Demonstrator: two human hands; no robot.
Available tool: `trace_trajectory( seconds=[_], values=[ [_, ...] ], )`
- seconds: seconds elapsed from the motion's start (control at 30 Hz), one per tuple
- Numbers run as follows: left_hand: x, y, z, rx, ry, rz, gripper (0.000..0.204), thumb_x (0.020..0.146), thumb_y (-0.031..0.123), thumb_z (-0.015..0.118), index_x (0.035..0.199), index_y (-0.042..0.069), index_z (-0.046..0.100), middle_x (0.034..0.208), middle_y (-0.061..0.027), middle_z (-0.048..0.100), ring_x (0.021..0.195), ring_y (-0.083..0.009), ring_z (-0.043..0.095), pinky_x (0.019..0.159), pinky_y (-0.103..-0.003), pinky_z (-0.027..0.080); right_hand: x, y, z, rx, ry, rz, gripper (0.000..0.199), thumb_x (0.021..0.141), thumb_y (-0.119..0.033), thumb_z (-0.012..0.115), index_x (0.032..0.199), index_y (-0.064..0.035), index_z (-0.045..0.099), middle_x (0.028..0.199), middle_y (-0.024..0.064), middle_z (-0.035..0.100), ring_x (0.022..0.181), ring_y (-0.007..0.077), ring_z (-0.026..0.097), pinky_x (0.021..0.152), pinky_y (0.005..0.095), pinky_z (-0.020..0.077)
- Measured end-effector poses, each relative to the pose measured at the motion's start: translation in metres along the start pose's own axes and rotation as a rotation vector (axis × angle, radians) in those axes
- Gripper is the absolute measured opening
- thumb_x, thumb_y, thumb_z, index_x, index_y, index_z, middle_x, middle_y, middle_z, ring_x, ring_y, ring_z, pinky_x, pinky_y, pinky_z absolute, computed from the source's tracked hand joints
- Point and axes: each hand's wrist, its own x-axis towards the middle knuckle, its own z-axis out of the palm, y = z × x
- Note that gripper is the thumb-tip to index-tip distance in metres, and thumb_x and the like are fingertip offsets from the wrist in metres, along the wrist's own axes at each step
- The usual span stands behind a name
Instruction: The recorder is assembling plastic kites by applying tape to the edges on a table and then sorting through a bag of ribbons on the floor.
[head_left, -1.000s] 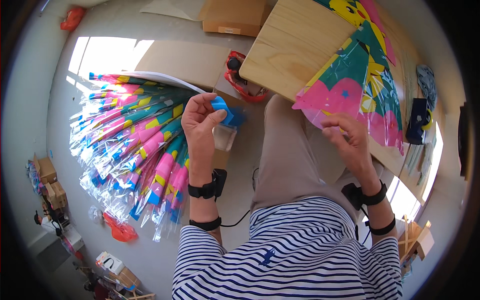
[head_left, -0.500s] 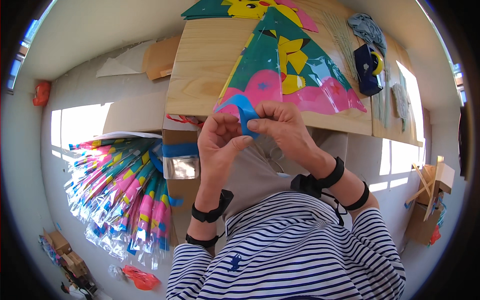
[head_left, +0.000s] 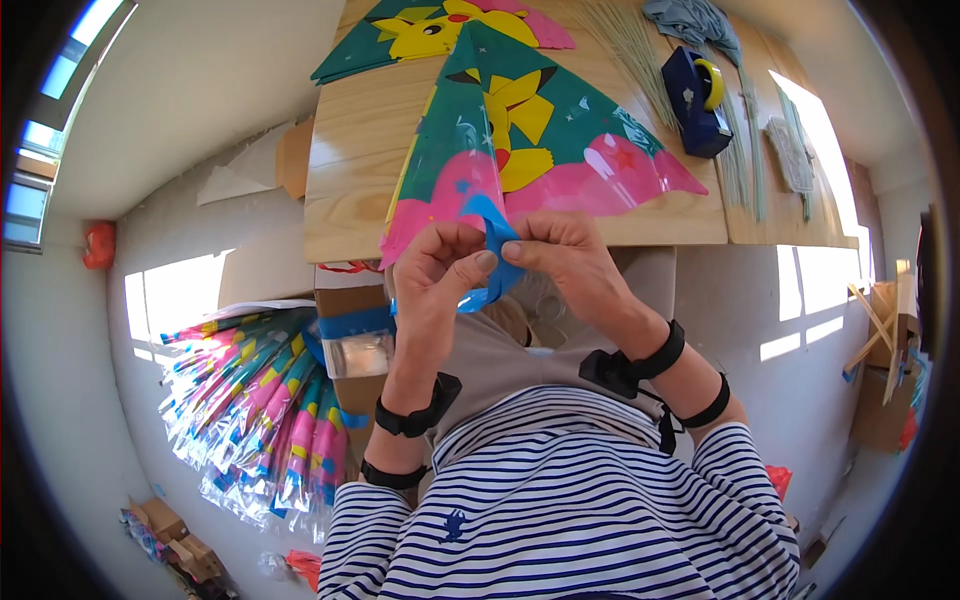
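Observation:
A strip of blue ribbon [head_left: 497, 238] is bent into a loop in front of me, just off the table's near edge. My right hand [head_left: 570, 265] pinches it between thumb and forefinger. On its other side, my left hand [head_left: 432, 280] has curled fingers with the thumb pressed in against the ribbon; part of that grip is hidden. Just beyond my hands lies a folded kite [head_left: 575, 140] of shiny green and pink sheet with a yellow cartoon figure, its near edge at the table's edge.
Another folded kite [head_left: 400, 40] lies farther back on the wooden table [head_left: 350, 140]. At the right are a blue tape dispenser [head_left: 695, 105], thin sticks [head_left: 630, 50], a grey cloth [head_left: 700, 25] and a clear plastic box [head_left: 790, 155]. Wrapped kites [head_left: 255, 400] are heaped at my left beside a cardboard box [head_left: 355, 300].
The ribbon now curves into a wider loop, with a length hanging below my left thumb. Both hands stay close together. The whole view has shifted, with the table lying farther left.

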Motion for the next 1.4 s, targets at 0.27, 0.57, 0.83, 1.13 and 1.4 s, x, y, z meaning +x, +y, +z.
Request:
trace_trajectory(
  seconds=[0.27,0.57,0.83,1.13,1.4],
  values=[
    [0.007,0.003,0.002,0.036,-0.031,-0.013,0.013,0.092,0.008,0.069,0.101,0.0,0.064,0.089,-0.0017,0.067,0.076,-0.0077,0.061,0.068,-0.022,0.049,-0.005,-0.002,-0.007,-0.022,-0.057,0.044,0.012,0.091,-0.009,0.067,0.091,0.0029,0.069,0.08,-0.0025,0.06,0.074,0.006,0.051,0.067,0.0235,0.0424],
    [0.005,0.004,-0.002,-0.02,-0.008,-0.037,0.009,0.093,0.007,0.067,0.099,0.0,0.064,0.087,-0.001,0.066,0.075,-0.0071,0.06,0.068,-0.021,0.049,0.002,0.006,-0.006,0.108,-0.118,0.094,0.014,0.091,-0.009,0.067,0.095,0.0037,0.071,0.085,-0.0003,0.064,0.079,0.0077,0.056,0.073,0.0241,0.0457],
    [0.006,0.0,-0.007,-0.012,0.002,-0.032,0.007,0.094,0.007,0.066,0.096,0.001,0.063,0.084,-0.0008,0.065,0.074,-0.0074,0.059,0.068,-0.022,0.048,0.006,0.01,-0.005,0.203,-0.126,0.134,0.014,0.092,-0.009,0.067,0.097,0.0037,0.071,0.085,0.0005,0.066,0.078,0.0082,0.058,0.072,0.0243,0.0464],
    [0.017,-0.002,0.003,0.102,0.084,0.112,0.015,0.089,-0.007,0.062,0.101,0.001,0.057,0.086,-0.0038,0.063,0.076,-0.009,0.061,0.069,-0.023,0.051,0.008,0.011,-0.007,0.092,-0.016,0.065,0.014,0.094,-0.011,0.065,0.093,0.0018,0.071,0.083,0.0009,0.067,0.075,0.0078,0.058,0.07,0.0234,0.0468],
    [0.13,0.032,0.006,0.288,0.046,0.367,0.016,0.089,-0.004,0.061,0.104,0.0,0.06,0.087,-0.0023,0.061,0.077,-0.0075,0.058,0.068,-0.024,0.05,0.029,-0.01,-0.085,0.062,0.341,-0.085,0.01,0.091,-0.009,0.068,0.087,0.0001,0.07,0.078,-0.0009,0.065,0.071,0.0064,0.057,0.066,0.0246,0.0455]
  ],
)
